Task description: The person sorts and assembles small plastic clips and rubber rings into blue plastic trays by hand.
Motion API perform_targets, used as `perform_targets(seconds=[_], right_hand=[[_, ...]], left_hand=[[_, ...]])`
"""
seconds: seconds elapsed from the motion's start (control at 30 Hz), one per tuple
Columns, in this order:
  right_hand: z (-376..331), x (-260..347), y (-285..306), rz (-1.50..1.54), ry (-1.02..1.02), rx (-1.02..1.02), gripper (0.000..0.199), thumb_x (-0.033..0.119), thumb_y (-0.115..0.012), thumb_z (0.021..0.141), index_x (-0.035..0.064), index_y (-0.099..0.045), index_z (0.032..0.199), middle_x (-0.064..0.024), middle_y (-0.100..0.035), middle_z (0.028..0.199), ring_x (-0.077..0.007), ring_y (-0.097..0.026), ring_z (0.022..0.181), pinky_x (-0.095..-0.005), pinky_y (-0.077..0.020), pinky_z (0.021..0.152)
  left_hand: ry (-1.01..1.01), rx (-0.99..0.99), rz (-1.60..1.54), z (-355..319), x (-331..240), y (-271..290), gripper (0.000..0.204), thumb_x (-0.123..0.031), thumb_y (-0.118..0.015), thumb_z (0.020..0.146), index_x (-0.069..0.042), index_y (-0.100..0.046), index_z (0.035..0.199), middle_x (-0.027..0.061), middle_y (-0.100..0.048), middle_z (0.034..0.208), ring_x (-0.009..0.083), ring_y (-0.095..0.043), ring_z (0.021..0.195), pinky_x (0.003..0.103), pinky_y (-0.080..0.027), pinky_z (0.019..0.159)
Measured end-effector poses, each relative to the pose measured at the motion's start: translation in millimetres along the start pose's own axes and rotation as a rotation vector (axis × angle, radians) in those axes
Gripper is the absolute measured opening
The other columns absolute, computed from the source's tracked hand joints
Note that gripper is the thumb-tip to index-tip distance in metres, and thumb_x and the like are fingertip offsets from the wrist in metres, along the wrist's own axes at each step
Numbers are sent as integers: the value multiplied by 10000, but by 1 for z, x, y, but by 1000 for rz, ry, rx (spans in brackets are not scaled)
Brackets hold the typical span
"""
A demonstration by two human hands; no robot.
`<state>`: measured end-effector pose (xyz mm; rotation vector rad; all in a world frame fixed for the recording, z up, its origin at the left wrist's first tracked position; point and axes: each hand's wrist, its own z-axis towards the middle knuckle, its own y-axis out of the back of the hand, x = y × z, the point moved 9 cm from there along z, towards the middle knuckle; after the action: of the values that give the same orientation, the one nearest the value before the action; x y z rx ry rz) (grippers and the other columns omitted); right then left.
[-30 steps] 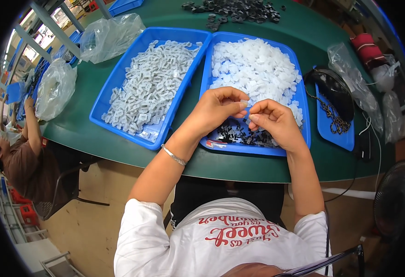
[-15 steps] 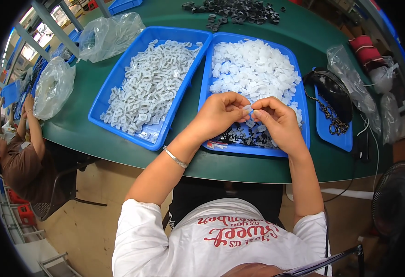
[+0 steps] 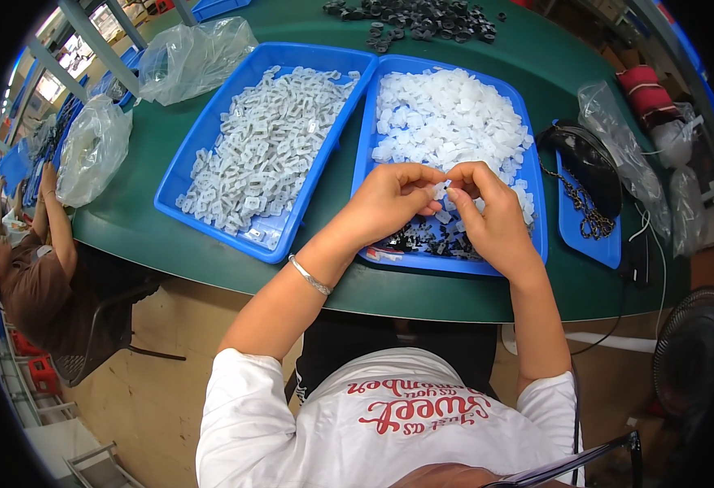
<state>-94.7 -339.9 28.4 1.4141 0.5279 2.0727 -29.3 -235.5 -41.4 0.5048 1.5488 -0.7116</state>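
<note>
Head view: left hand (image 3: 389, 199) and right hand (image 3: 491, 211) together over near end of right blue tray (image 3: 536, 220), fingertips pinched on one small white plastic part (image 3: 440, 189) betw. them. White parts pile (image 3: 446, 122) at 12 o'clock of hands; black parts (image 3: 422, 237) at 6 o'clock in same tray. Left blue tray (image 3: 210, 134) w/ grey-white pieces at 10 o'clock. Black handbag (image 3: 589, 163) at 3 o'clock.
</note>
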Motion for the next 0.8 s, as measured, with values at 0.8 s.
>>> perform_targets(seconds=[0.8], right_hand=[[-13,-42,-8,311,-255,-179,265,23,-677,888,-6,-553,1120,-91,-668,925,-128,-639,799,-265,-528,738]], left_hand=[[102,-28,-91,-2,-1,2,198,-82,-652,933,73,-656,1056,106,-694,884,133,-693,781,240,-580,734]])
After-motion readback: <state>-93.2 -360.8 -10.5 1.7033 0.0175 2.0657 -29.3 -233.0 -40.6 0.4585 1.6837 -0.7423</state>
